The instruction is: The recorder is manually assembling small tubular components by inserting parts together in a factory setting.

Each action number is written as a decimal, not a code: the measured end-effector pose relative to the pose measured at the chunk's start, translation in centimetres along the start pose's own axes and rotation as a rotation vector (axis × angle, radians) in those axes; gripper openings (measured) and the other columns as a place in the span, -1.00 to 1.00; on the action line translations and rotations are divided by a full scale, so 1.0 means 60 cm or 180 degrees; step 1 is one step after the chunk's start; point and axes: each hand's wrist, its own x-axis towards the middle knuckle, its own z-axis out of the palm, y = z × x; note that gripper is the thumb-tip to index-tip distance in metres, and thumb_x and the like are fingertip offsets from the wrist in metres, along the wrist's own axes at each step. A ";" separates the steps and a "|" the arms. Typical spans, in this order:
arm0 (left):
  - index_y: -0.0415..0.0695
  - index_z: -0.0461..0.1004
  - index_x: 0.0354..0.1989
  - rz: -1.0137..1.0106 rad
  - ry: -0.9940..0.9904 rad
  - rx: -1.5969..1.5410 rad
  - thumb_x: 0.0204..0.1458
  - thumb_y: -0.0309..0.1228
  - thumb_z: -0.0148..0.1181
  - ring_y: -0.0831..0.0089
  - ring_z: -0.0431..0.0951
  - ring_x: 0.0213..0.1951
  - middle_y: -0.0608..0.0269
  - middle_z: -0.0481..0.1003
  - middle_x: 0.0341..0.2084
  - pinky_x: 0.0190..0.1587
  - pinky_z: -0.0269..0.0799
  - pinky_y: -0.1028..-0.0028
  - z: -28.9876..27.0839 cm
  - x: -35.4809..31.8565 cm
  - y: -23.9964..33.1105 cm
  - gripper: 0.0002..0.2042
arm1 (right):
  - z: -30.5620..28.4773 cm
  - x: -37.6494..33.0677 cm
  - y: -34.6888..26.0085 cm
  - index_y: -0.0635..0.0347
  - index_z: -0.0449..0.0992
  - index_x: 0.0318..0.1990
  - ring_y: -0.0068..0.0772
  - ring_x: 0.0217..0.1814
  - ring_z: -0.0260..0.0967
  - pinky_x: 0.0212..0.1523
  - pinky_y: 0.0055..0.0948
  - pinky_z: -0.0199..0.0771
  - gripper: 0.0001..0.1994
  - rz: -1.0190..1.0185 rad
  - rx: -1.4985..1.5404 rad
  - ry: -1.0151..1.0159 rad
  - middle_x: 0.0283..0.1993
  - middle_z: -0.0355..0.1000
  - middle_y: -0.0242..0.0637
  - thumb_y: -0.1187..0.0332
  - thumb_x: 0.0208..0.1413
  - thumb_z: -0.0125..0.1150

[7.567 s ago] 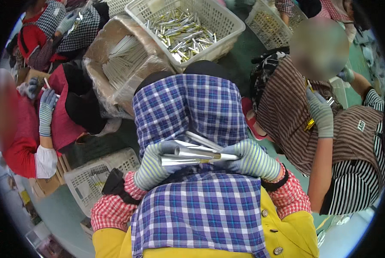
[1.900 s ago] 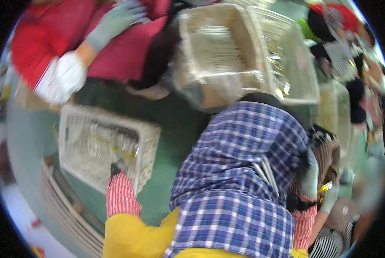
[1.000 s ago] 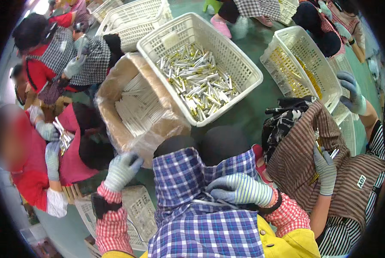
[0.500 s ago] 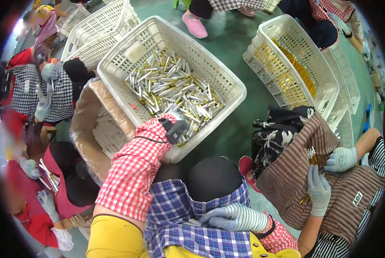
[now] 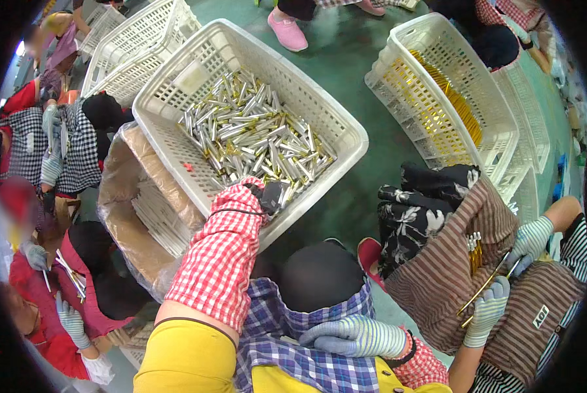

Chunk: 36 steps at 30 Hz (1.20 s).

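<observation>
Across the lap, right hand [image 5: 362, 335] palm down on the blue checked apron [image 5: 300, 367], fingers loosely bent, cannot tell whether around anything. To its left, yellow sleeve [image 5: 187, 357] and red checked cuff [image 5: 215, 262], stretched forward over the near corner of the white basket [image 5: 306, 101]. Left hand hidden beyond the cuff and the black wrist box [image 5: 275, 196], among or just beside the tubes; cannot tell whether gripping or empty. Along the bottom of that basket, from left edge to right edge, loose heap of short silver tubes [image 5: 260, 131], many with yellowish ends, crossed at all angles. By the look of them, light, stiff and smooth, likely to roll and slide in knitted gloves, perhaps easy to dent under a hard squeeze; best taken around the middle of the barrel, a few at once, from the top of the heap. Against the basket's left edge, cardboard box [image 5: 156, 154] with long white sticks [image 5: 157, 219] inside. Off to the right, co-worker's gloved hand [image 5: 490, 308] around thin gold sticks [image 5: 480, 288]. Farther off, beyond the basket's right edge, another white basket [image 5: 401, 49] with gold sticks. Beyond the far edge, pink shoe [image 5: 287, 33] on green floor [image 5: 346, 72].
</observation>
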 end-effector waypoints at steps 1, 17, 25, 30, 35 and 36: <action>0.11 0.39 0.26 0.0098 -0.0086 -0.0006 -0.09 -0.36 0.39 0.17 0.41 0.22 0.10 0.39 0.21 0.14 0.42 0.26 -0.006 -0.007 -0.002 -0.37 | 0.001 -0.001 -0.002 0.18 0.40 0.20 -0.30 0.13 0.47 0.17 -0.38 0.43 -0.68 0.0029 0.0017 0.0006 0.08 0.50 -0.18 0.33 0.36 0.01; -0.06 0.52 -0.04 0.0750 -0.0218 -0.1786 -0.24 -0.57 0.43 0.56 0.51 -0.26 0.42 0.57 -0.36 -0.14 0.46 0.44 -0.145 -0.168 -0.024 -0.52 | 0.063 0.003 -0.004 0.17 0.43 0.17 -0.56 -0.02 0.53 -0.01 -0.53 0.55 -0.69 0.0522 0.0704 0.0325 -0.03 0.55 -0.27 0.27 0.38 -0.01; -0.15 0.53 -0.04 0.2014 0.0324 -0.3083 -0.12 -0.51 0.43 0.60 0.52 -0.24 0.33 0.58 -0.32 -0.18 0.50 0.52 -0.285 -0.490 0.014 -0.60 | 0.086 0.016 -0.025 0.06 0.01 0.47 -0.43 -0.13 0.54 -0.11 -0.41 0.56 -0.42 0.0338 0.1029 0.1583 -0.10 0.55 -0.18 0.34 0.34 -0.03; -0.04 0.55 -0.05 0.2752 -0.0073 -0.1919 -0.19 -0.35 0.45 0.20 0.56 -0.12 0.13 0.50 -0.18 -0.06 0.46 0.32 -0.228 -0.682 0.099 -0.57 | 0.083 0.052 -0.006 0.10 0.45 0.14 -0.04 -0.31 0.57 -0.27 -0.16 0.54 -0.60 -0.0069 -0.2978 0.1872 -0.34 0.56 -0.02 0.21 0.18 0.19; -0.03 0.53 0.00 0.2143 0.0863 -0.2189 -0.09 -0.28 0.40 0.02 0.55 -0.13 0.05 0.48 -0.12 -0.09 0.49 0.25 -0.066 -0.766 0.168 -0.58 | 0.090 0.092 -0.026 0.18 0.54 -0.16 -0.14 -0.38 0.57 -0.32 -0.25 0.54 -0.75 -0.0273 -0.2296 0.2389 -0.44 0.55 -0.06 0.21 0.14 0.28; -0.02 0.53 0.01 0.1962 0.1141 -0.2080 -0.09 -0.29 0.39 0.04 0.56 -0.13 0.05 0.48 -0.14 -0.11 0.49 0.25 -0.042 -0.776 0.177 -0.58 | 0.085 0.102 -0.016 0.26 0.53 -0.16 -0.44 -0.37 0.57 -0.35 -0.40 0.54 -0.75 -0.0317 -0.0992 0.2415 -0.47 0.55 -0.17 0.28 0.12 0.33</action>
